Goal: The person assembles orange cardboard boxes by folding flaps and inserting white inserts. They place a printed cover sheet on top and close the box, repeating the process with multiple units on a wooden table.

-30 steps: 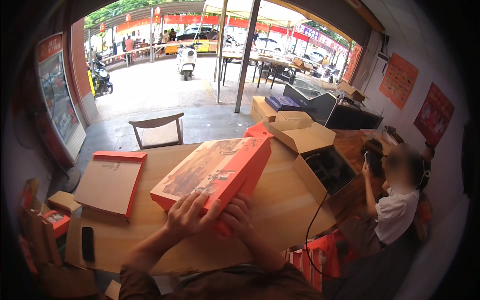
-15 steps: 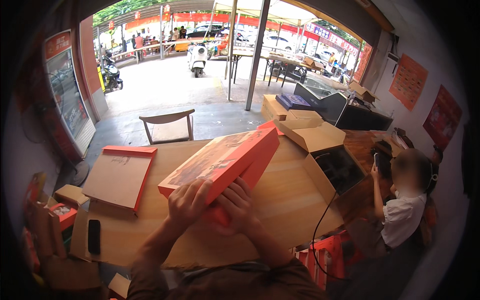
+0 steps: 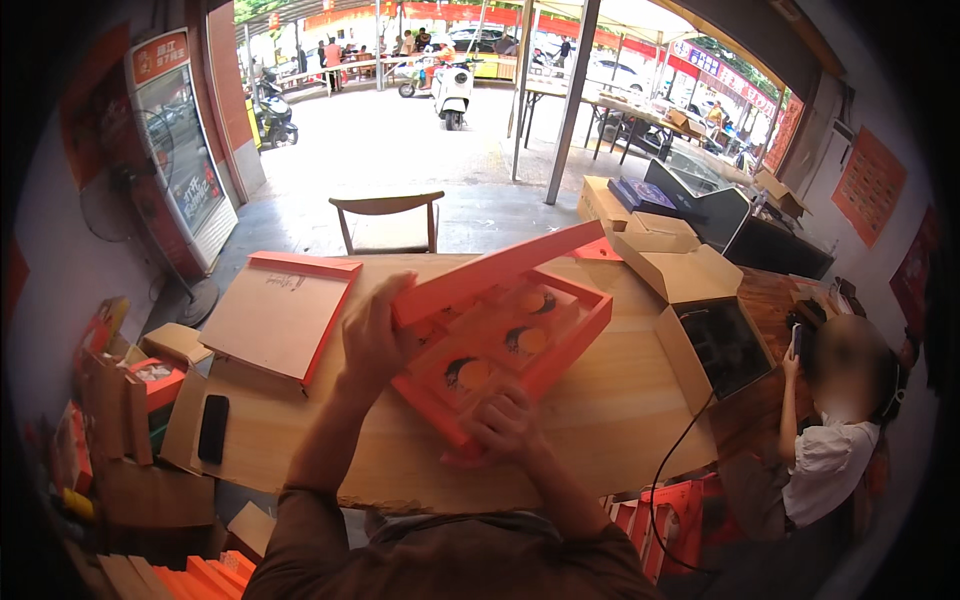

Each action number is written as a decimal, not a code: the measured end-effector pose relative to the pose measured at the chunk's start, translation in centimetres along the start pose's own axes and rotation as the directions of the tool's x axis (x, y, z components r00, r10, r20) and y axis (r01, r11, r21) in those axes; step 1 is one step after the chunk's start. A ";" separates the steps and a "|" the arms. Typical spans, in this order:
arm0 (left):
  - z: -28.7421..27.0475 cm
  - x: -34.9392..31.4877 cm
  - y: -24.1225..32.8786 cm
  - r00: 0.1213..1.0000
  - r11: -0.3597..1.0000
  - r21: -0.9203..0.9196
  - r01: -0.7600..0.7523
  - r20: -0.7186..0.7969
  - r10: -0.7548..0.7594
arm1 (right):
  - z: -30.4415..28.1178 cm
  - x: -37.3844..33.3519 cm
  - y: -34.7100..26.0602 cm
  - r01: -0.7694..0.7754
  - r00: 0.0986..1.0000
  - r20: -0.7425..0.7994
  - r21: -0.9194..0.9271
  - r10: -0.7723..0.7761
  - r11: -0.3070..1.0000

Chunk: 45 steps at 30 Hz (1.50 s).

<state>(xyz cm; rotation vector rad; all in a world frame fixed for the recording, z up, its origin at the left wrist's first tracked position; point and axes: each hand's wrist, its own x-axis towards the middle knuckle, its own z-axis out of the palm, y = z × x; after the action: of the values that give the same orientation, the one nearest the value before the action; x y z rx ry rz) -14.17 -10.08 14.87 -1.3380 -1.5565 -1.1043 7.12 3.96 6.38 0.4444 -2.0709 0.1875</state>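
Over the wooden table (image 3: 590, 440) a red gift box is held with its lid raised. My left hand (image 3: 370, 335) is closed on the near left end of the lid (image 3: 500, 270), holding it tilted up. The lower red tray (image 3: 583, 340) shows several round gold-and-black shapes (image 3: 470, 376); I cannot tell whether they are packed pieces or printed. My right hand (image 3: 502, 420) grips the tray's near corner, its fingers curled over the edge. To the left lies a flat pinkish-tan panel with red edges (image 3: 275, 318), apart from both hands.
A black phone (image 3: 212, 430) lies at the table's left. An open cardboard box (image 3: 690, 270) with dark contents stands at the right, a black cable (image 3: 665, 470) hanging near it. A seated person (image 3: 830, 450) holds a phone there. Beyond the table is a wooden chair (image 3: 388, 205).
The gift box has gone from closed to open: my left hand has lifted the lid, and my right hand has moved to the tray's near corner. The whole view has shifted.
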 end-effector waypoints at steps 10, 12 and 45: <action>0.0 1.4 -11.6 0.936 0.969 -0.027 0.247 -0.251 -0.246 | 2.8 -5.8 -3.4 -0.104 0.886 0.463 0.161 0.018 0.982; 0.2 1.6 -13.2 0.931 0.972 -0.047 0.230 -0.280 -0.234 | 3.1 -5.7 -3.5 -0.134 0.864 0.503 0.189 0.022 0.973; -4.2 4.9 -18.5 0.801 0.724 0.442 0.529 0.022 -0.599 | 6.8 10.3 28.8 -0.428 0.764 -0.154 0.606 0.627 0.670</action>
<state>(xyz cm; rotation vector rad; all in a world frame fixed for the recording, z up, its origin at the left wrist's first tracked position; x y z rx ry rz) -33.06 -13.77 18.62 -0.6727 -2.2711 -0.9311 -14.17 25.96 13.05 0.0860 -1.7043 1.1606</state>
